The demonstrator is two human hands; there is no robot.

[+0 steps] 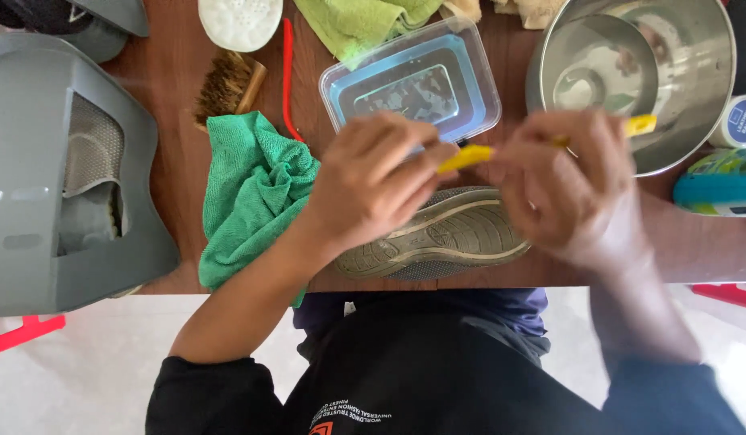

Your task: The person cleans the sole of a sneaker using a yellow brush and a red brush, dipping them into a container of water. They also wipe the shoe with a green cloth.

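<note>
While blurred, both hands palm-down over a grey shoe [437, 238]: left hand [373, 185] and right hand [566, 189] pinching one yellow tool [466, 158].

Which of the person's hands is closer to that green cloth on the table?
Left. The left hand is just right of the green cloth; the right hand is farther off, beyond the shoe.

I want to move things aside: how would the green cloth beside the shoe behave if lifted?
The green cloth lies crumpled in soft folds, so it would probably hang limp. It looks thin, likely light. One edge droops over the table edge, so a push might slide it off.
</note>
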